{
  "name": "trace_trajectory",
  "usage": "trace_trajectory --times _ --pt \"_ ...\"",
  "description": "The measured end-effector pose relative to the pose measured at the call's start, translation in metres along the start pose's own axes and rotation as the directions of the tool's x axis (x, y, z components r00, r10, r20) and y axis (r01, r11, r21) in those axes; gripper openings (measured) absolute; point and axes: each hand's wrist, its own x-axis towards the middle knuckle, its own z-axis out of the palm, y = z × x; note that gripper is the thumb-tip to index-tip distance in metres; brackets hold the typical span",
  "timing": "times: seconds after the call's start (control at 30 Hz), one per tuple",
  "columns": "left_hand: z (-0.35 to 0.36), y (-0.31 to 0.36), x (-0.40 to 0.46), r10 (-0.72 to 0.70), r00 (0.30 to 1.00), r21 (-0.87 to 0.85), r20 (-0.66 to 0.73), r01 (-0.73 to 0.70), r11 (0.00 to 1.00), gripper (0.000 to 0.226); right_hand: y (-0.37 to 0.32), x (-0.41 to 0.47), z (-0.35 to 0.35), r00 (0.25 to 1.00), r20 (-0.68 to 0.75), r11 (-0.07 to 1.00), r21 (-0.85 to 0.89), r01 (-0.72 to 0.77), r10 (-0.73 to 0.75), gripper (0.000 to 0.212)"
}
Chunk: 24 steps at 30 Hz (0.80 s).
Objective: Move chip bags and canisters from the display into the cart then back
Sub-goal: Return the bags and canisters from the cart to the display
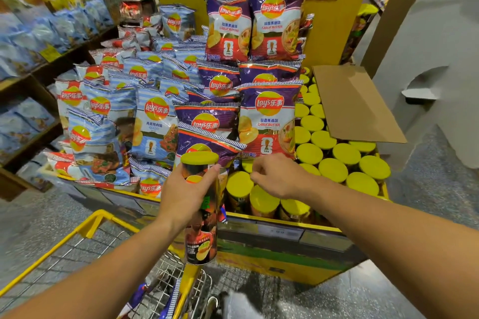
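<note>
Your left hand [181, 194] and right hand [278, 176] are bare, both forearms bare too, no sleeves showing.

Display bin, front edge: gap among yellow-lidded canisters [334, 155] beside the right hand [278, 176], reachable from above. Purple chip bags [268, 116] overhang behind; cardboard flap [355, 103] covers the right rear corner. Cart [85, 228] basket open on top.
</note>
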Motion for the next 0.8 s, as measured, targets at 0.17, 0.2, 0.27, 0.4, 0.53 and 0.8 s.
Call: trace_trajectory --times 0.17,0.2,0.27,0.4,0.53,0.8 --pt "0.019 0.034 -0.004 0.078 0.996 -0.045 0.032 -0.076 0.996 0.037 -0.004 -0.017 -0.026 0.994 0.106 0.886 0.462 -0.045 -0.005 0.06" --pt "0.025 0.043 -0.004 0.091 0.994 -0.04 0.053 -0.089 0.995 0.031 -0.003 -0.02 -0.032 0.992 0.123 0.855 0.515 -0.063 -0.001 0.076" --pt "0.043 0.064 -0.003 0.135 0.987 -0.055 0.084 -0.131 0.99 0.021 0.007 -0.027 -0.045 0.992 0.128 0.826 0.557 -0.083 0.014 0.096" --pt "0.072 0.099 0.001 0.206 0.974 -0.104 0.098 -0.196 0.975 0.02 0.025 -0.039 -0.064 0.986 0.165 0.807 0.581 -0.109 0.014 0.095" --pt "0.1 0.133 0.017 0.271 0.956 -0.133 0.113 -0.256 0.958 0.042 0.044 -0.046 -0.089 0.991 0.136 0.793 0.606 -0.068 -0.019 0.074" --pt "0.163 0.194 0.073 0.355 0.883 -0.268 0.307 -0.278 0.922 0.054 0.104 -0.022 -0.133 0.994 0.015 0.766 0.636 -0.096 0.111 0.051"
